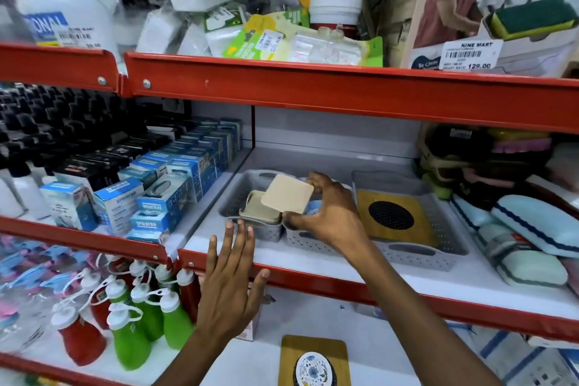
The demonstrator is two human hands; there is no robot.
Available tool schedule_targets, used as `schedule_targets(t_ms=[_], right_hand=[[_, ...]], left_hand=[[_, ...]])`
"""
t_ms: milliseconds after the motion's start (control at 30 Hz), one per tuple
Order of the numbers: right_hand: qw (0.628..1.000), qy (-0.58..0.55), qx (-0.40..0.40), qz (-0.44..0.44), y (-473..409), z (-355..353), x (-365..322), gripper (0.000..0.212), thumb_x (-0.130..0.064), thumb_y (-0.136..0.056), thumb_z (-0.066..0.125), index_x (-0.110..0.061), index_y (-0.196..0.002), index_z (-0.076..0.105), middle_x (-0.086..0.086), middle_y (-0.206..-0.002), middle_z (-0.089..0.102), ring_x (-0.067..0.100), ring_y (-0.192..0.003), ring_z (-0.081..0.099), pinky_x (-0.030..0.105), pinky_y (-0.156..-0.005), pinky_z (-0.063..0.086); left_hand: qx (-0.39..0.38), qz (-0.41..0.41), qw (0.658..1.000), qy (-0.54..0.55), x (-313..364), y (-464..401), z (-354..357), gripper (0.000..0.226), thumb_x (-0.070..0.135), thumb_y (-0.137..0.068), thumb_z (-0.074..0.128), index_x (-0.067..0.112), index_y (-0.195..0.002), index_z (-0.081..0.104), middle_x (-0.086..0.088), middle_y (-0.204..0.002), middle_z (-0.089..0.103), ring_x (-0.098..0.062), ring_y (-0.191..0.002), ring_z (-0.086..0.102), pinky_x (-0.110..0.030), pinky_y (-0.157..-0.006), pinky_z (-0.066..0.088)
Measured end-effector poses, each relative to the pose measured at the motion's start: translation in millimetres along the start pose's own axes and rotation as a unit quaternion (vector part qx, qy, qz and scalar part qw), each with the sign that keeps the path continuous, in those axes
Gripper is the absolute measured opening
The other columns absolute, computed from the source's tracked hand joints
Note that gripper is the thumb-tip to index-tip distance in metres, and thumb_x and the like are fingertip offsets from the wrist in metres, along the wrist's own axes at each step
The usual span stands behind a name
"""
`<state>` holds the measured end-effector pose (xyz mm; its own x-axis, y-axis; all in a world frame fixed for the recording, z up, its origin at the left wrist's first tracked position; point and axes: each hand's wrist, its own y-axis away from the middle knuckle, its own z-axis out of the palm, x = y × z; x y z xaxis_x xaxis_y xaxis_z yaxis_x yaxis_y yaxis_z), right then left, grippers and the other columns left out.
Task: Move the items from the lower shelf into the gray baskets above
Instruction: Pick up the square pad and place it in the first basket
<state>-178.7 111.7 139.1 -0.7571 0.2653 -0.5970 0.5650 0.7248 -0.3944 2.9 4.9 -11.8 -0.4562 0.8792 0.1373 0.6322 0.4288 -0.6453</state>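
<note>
Above the middle shelf's three gray baskets [250, 222], the right hand [329, 213] pinches one beige square lid [287, 193], tilted with its flat face toward the camera, over a matching beige container [255, 207] in the leftmost basket. Lower down, the left hand [232, 285] hovers with fingers spread, holding nothing.

Blue boxes [175, 185] left of the divider; red and green squeeze bottles [131, 316] below; boxed sponge holder [488, 9] above
</note>
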Motion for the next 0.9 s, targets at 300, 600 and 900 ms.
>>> schedule_targets(t_ms=[300, 600, 900], right_hand=[[0.986, 0.070, -0.150, -0.014, -68, 43, -4, 0.068, -0.045, -0.057, 0.094, -0.013, -0.109, 0.064, 0.010, -0.115, 0.072, 0.027, -0.100, 0.067, 0.045, -0.085, 0.058], [0.974, 0.100, -0.205, -0.018, -74, 49, -1, 0.089, -0.049, -0.071, 0.086, -0.004, -0.138, 0.048, 0.018, -0.140, 0.061, 0.033, -0.123, 0.059, 0.045, -0.101, 0.050], [0.964, 0.198, -0.081, -0.156, -1, 24, 10, 0.098, -0.082, -0.087, 0.030, -0.031, -0.159, -0.012, 0.004, -0.168, -0.020, 0.027, -0.152, -0.027, 0.049, -0.123, -0.017]], left_hand=[[-0.013, 0.001, 1.000, 0.011, 0, -2, -5, 0.072, 0.053, -0.106, 0.022, 0.010, -0.164, 0.021, -0.008, -0.175, 0.015, -0.024, -0.163, 0.009, -0.046, -0.132, 0.002], [-0.011, -0.006, 1.000, 0.018, 3, -3, -12, 0.072, 0.052, -0.106, 0.021, 0.006, -0.161, 0.028, -0.011, -0.173, 0.022, -0.022, -0.163, 0.007, -0.043, -0.133, -0.002], [-0.009, 0.006, 1.000, 0.005, 1, -3, -13, 0.072, 0.052, -0.107, 0.019, 0.006, -0.160, 0.031, -0.010, -0.172, 0.024, -0.021, -0.163, 0.008, -0.044, -0.133, 0.003]])
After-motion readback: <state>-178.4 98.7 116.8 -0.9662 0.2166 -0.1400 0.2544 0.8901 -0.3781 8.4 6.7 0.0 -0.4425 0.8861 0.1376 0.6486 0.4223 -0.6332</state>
